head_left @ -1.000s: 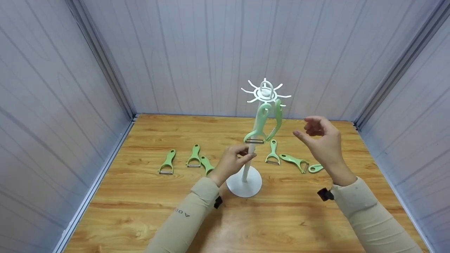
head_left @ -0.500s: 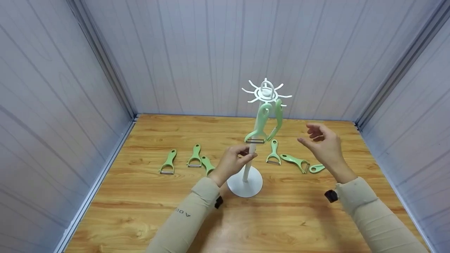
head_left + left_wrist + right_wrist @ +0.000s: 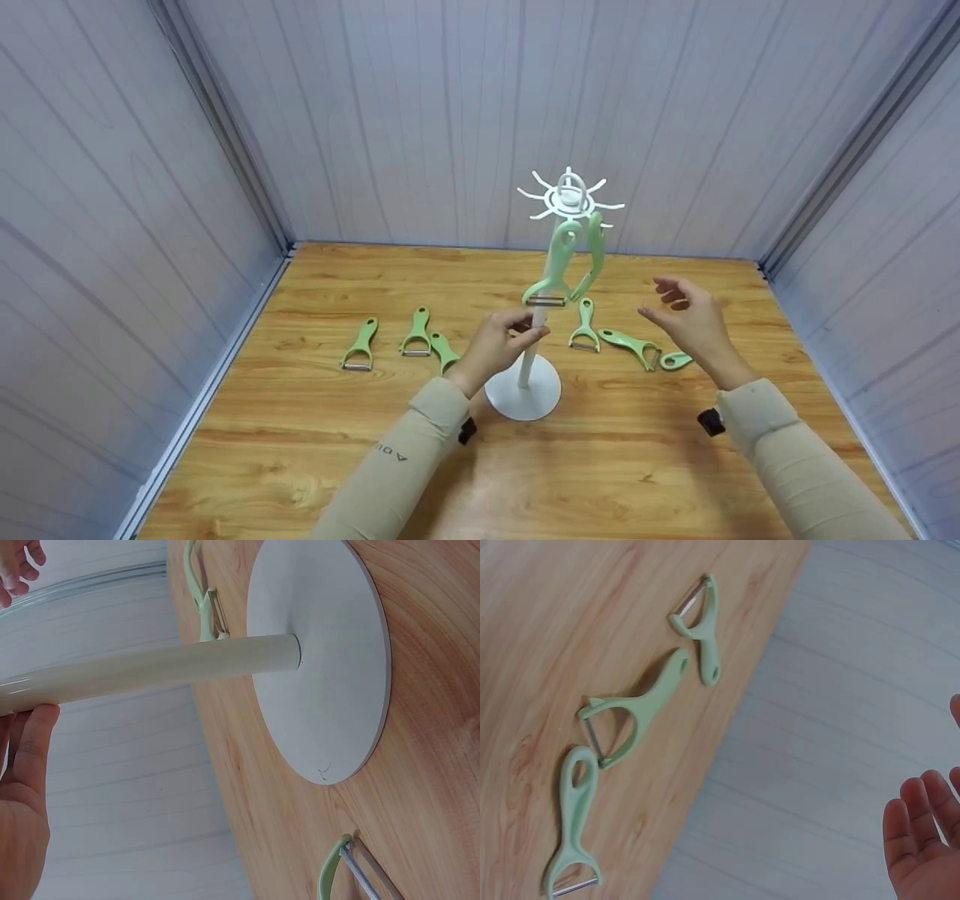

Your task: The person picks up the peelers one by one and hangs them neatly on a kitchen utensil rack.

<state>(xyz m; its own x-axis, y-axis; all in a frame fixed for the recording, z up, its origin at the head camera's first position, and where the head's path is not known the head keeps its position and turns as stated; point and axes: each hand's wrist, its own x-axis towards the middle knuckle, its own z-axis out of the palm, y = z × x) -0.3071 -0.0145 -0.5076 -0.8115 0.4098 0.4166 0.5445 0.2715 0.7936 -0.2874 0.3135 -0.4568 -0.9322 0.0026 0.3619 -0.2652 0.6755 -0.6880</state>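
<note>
My left hand (image 3: 496, 346) grips the white pole (image 3: 172, 664) of an upright stand, thumb and fingers around it above the round white base (image 3: 523, 397). At the top, a ring of white hooks (image 3: 570, 201) spreads outward. Two green peelers hang from it: a front peeler (image 3: 556, 262) with its blade low over the pole, and a side peeler (image 3: 596, 255) seen edge-on. My right hand (image 3: 694, 319) is held in the air right of the stand, fingers loosely bent, holding nothing. Below it lie a peeler (image 3: 634, 712) and, partly behind the wrist in the head view, another peeler (image 3: 675, 361).
On the wooden table (image 3: 300, 450) left of the stand lie a peeler (image 3: 360, 345), a second peeler (image 3: 416, 332) and a third peeler (image 3: 442, 351) partly behind my left hand. Another peeler (image 3: 585, 326) lies just right of the pole. Pale panel walls (image 3: 420, 112) enclose the back and sides.
My right hand has moved slightly down and to the right, away from the hanging peelers. My left hand keeps its grip on the pole, and the peelers stay where they were.
</note>
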